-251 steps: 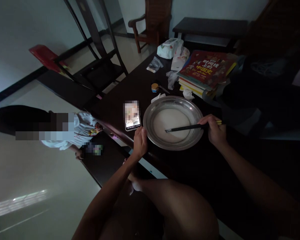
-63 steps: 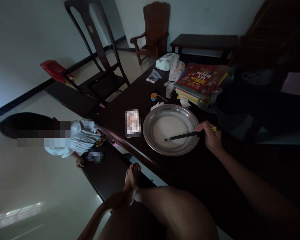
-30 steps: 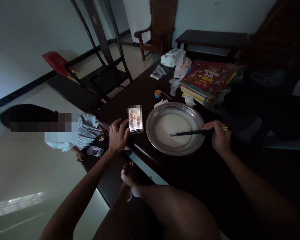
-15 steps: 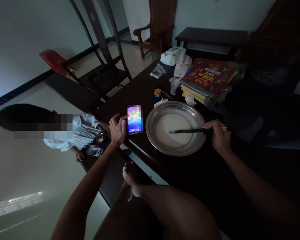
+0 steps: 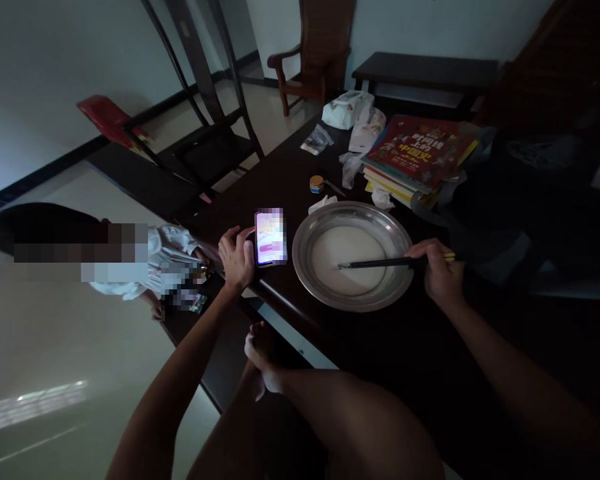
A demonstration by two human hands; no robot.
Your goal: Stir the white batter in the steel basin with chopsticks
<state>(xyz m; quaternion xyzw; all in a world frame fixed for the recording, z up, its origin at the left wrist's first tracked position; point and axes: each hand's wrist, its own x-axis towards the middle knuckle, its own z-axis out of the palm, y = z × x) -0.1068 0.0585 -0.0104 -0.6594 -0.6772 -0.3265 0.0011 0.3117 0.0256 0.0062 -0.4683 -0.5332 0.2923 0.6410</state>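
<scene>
Steel basin point(image 5: 399, 233) serves as my landmark. My right hand point(image 5: 437, 270) at its right rim is clenched on black chopsticks point(image 5: 375, 263), long axis pointing left over the white centre. My left hand point(image 5: 236, 253) fingers touch the phone point(image 5: 270, 237) just left of the basin, not gripping it.

Beyond the right hand point(image 5: 439, 270), a stack of books point(image 5: 416, 155) with a red cover on top lies on the dark bench point(image 5: 405, 353). Farther off sit a white plastic bag point(image 5: 349, 109) and a small clear packet point(image 5: 317, 139). A small round tin point(image 5: 317, 183) stands between the hands, farther back. Left of the left hand point(image 5: 236, 255), another person in a white top point(image 5: 155, 263) is beside the bench's edge.
</scene>
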